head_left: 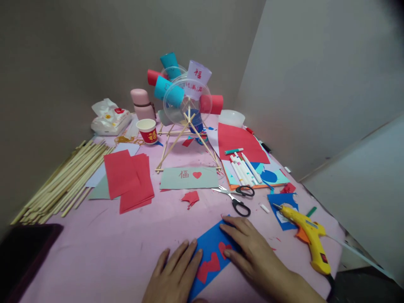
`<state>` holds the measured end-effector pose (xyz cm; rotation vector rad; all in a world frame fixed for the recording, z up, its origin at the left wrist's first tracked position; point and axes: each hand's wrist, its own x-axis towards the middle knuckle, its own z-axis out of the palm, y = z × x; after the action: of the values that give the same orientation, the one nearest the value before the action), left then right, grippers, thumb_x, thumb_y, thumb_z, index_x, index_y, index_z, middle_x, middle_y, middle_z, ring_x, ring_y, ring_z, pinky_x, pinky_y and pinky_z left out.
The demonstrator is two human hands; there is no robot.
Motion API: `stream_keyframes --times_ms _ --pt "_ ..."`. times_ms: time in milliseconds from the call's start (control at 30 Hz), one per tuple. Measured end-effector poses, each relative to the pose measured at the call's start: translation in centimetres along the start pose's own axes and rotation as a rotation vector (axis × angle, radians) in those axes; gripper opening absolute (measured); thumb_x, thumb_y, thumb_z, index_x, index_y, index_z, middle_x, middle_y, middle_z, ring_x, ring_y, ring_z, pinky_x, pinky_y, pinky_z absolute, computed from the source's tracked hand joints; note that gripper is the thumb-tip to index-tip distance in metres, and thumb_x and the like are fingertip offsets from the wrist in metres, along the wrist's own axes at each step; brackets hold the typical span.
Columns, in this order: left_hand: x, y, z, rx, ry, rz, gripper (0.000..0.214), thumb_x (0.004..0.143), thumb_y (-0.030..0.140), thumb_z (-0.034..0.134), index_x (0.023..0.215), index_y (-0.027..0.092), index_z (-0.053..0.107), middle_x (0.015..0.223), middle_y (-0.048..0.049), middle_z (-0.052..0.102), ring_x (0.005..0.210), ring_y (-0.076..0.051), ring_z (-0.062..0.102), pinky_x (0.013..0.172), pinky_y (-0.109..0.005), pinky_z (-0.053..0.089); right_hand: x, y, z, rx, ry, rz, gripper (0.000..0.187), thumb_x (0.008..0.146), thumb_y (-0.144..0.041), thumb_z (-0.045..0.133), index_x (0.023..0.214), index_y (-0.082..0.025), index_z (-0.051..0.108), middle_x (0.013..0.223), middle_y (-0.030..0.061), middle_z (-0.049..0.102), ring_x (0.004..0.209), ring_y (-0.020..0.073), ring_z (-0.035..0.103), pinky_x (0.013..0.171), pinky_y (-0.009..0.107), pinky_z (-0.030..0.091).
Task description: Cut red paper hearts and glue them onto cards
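A blue paper strip (207,245) lies slantwise on the pink-covered table, with red heart-shaped cutouts (212,265) on it. My left hand (173,273) rests flat at the strip's left edge, fingers stretched out. From the right, my right hand (251,248) lies over the strip's upper end with fingers extended; a fingertip touches one red heart and partly covers it. Just beyond the hands are black-handled scissors (233,197), a red paper scrap (190,198) and a grey-green strip (189,178) bearing a red character and a heart.
A stick-framed wheel (188,101) with coloured paper cups stands at the back. Left are wooden sticks (63,181), red paper sheets (135,181), a paper cup (147,131) and a dark device (28,252). Right are markers (241,169) and a yellow glue gun (311,235) with its cord.
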<state>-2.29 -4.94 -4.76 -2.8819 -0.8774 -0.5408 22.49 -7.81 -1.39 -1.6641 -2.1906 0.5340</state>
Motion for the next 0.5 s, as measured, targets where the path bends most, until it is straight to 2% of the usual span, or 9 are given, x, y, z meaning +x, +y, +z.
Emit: stream_keyframes --times_ms 100,200,267,333,367,433,500 --pt "0.6 0.2 -0.3 0.017 -0.048 -0.011 0.056 0.076 0.050 0.060 0.124 0.023 0.052 0.120 -0.0066 0.065 0.101 -0.023 0.065 0.080 -0.031 0.048 0.7 -0.1 0.1 -0.036 -0.047 -0.080 0.045 0.088 -0.028 0.054 0.131 -0.021 0.046 0.138 0.0104 0.046 0.126 0.0276 0.040 0.103 0.048 0.035" --pt "0.4 -0.3 -1.0 -0.036 -0.069 -0.028 0.053 0.078 0.044 0.059 0.127 0.025 0.048 0.121 -0.0050 0.064 0.104 -0.022 0.063 0.083 -0.031 0.048 0.5 -0.1 0.2 -0.051 -0.027 -0.083 0.045 0.086 -0.029 0.056 0.130 -0.020 0.048 0.134 0.0114 0.051 0.121 0.0281 0.046 0.101 0.049 0.037" --pt "-0.1 -0.7 -1.0 -0.084 -0.044 0.003 0.051 0.082 0.041 0.054 0.130 0.027 0.044 0.123 -0.0034 0.063 0.108 -0.021 0.060 0.089 -0.033 0.044 -0.1 -0.1 0.3 -0.057 -0.011 -0.095 0.043 0.085 -0.027 0.057 0.127 -0.020 0.050 0.129 0.0127 0.055 0.115 0.0284 0.051 0.097 0.048 0.040" --pt "-0.9 -0.6 -0.7 -0.099 0.015 -0.004 0.044 0.086 0.039 0.046 0.129 0.028 0.044 0.124 -0.0028 0.063 0.112 -0.021 0.058 0.099 -0.039 0.035 -0.8 0.2 0.5 -0.070 0.004 -0.136 0.041 0.084 -0.024 0.056 0.125 -0.017 0.052 0.125 0.0150 0.057 0.111 0.0292 0.054 0.093 0.048 0.043" --pt "-1.2 -0.4 -0.5 -0.094 0.035 -0.058 0.040 0.088 0.040 0.043 0.126 0.029 0.046 0.123 -0.0031 0.064 0.113 -0.022 0.057 0.103 -0.043 0.028 -1.2 0.3 0.7 -0.074 0.020 -0.153 0.041 0.084 -0.024 0.055 0.124 -0.015 0.052 0.124 0.0164 0.057 0.110 0.0297 0.054 0.091 0.047 0.044" --pt "-1.5 0.1 -0.1 -0.091 0.055 -0.182 0.035 0.088 0.044 0.042 0.118 0.029 0.052 0.117 -0.0045 0.066 0.109 -0.024 0.058 0.103 -0.049 0.023 -1.7 0.6 1.1 -0.069 0.066 -0.160 0.039 0.084 -0.026 0.055 0.121 -0.014 0.052 0.122 0.0178 0.057 0.110 0.0302 0.053 0.089 0.046 0.046" --pt "-1.4 0.6 -0.1 -0.097 0.077 -0.234 0.032 0.084 0.047 0.049 0.111 0.030 0.055 0.107 -0.0044 0.069 0.098 -0.025 0.062 0.096 -0.048 0.032 -2.0 0.7 1.6 -0.043 0.095 -0.131 0.036 0.082 -0.028 0.058 0.116 -0.017 0.054 0.117 0.0161 0.057 0.106 0.0292 0.054 0.086 0.044 0.046"
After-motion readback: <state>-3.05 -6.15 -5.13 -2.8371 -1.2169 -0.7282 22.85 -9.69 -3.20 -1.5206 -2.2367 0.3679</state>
